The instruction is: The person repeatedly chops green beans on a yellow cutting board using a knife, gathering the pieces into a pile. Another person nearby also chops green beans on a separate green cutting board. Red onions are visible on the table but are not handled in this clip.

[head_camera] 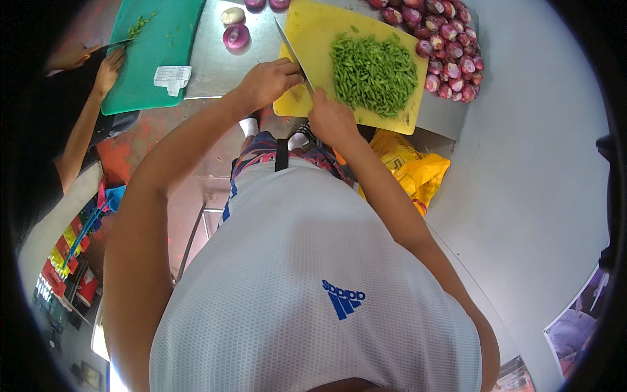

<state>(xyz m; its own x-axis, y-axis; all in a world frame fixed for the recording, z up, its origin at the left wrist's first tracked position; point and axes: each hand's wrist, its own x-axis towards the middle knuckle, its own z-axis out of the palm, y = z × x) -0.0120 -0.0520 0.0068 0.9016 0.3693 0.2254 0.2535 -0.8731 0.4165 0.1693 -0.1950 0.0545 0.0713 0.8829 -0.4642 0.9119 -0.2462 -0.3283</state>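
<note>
My right hand [333, 117] grips the handle of a kitchen knife [293, 49], its blade slanting up and left over the left side of a yellow cutting board [313, 29]. Close against the blade, my left hand [274, 82] rests at the board's left edge with its fingers curled. Whatever may be under those fingers is hidden. A heap of chopped green vegetable [374, 73], cut into short thin pieces, covers the right half of the board.
Many small red onions [450, 54] are piled right of the board, near a pale wall [519, 122]. A white onion [232, 16] and a purple onion [236, 36] sit on the steel table [215, 59]. Another person's hand [110, 68] works at a green cutting board [147, 93]. Below hangs a yellow bag [416, 171].
</note>
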